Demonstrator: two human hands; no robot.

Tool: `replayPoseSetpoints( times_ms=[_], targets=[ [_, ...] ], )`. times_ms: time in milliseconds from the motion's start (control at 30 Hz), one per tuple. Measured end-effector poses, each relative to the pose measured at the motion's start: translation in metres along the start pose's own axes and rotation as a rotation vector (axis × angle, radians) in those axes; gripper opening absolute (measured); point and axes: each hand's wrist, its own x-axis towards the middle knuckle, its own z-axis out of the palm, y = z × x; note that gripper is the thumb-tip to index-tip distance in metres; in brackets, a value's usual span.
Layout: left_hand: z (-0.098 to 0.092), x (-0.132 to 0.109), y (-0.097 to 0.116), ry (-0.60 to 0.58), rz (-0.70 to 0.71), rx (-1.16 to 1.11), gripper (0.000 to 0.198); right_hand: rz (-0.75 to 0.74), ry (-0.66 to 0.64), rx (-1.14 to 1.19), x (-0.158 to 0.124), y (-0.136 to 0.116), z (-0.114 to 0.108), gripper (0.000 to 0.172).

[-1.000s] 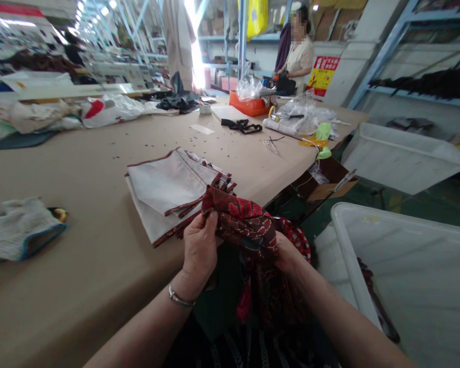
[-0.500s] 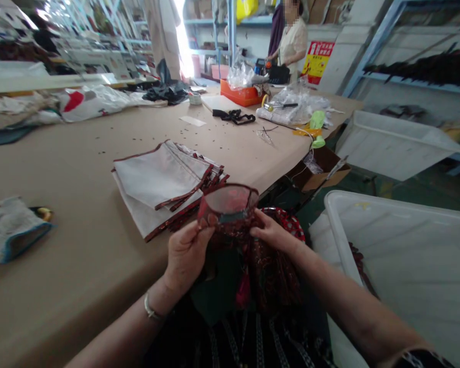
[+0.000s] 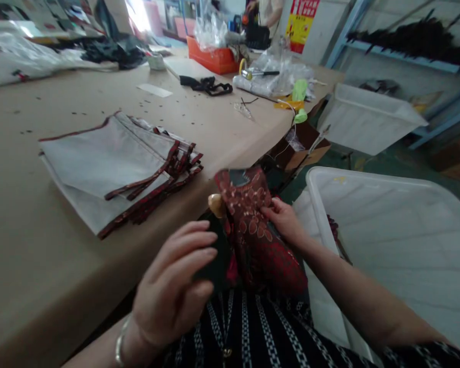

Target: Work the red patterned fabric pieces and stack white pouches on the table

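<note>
A dark red patterned cloth [image 3: 249, 214], printed with flowers and dots, hangs over my lap beside the table edge. My right hand [image 3: 285, 220] pinches its right side between thumb and fingers. Nearer to me and to the left, my left hand [image 3: 174, 286] is off the cloth, its fingers apart and slightly curled, with nothing in them. A rounded tan knob [image 3: 215, 205] pokes out at the cloth's left side; what it belongs to is hidden. On the table [image 3: 26, 214] lies a folded stack of pale grey cloth pieces [image 3: 99, 158] with dark red bound edges and ties.
A large white plastic bin [image 3: 387, 230] stands close on my right, another white bin [image 3: 368, 117] beyond it. Farther along the table are a black strap [image 3: 207, 86], an orange tray [image 3: 210, 57] and clear plastic bags [image 3: 268, 71]. A person [image 3: 270, 13] stands at the far end.
My left hand has let go of the red cloth and drawn back toward me. The cloth, held up as an open loop before, now hangs flatter from my right hand. The view has tilted down and rightward.
</note>
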Motion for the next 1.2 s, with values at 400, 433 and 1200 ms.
replayPoseSetpoints(
  times_ms=[400, 433, 1200],
  targets=[
    [0.201, -0.1, -0.099, -1.123, -0.382, 0.169, 0.052, 0.367, 0.084, -0.758, 0.015, 0.165, 0.032, 0.024],
    [0.206, -0.103, -0.106, -1.169, -0.439, 0.168, 0.056, 0.378, 0.095, -0.779, 0.018, 0.169, 0.028, 0.029],
    [0.194, -0.122, -0.143, -0.884, -0.449, 0.118, 0.051, 0.225, 0.012, -0.408, 0.017, 0.097, 0.002, 0.042]
  ],
)
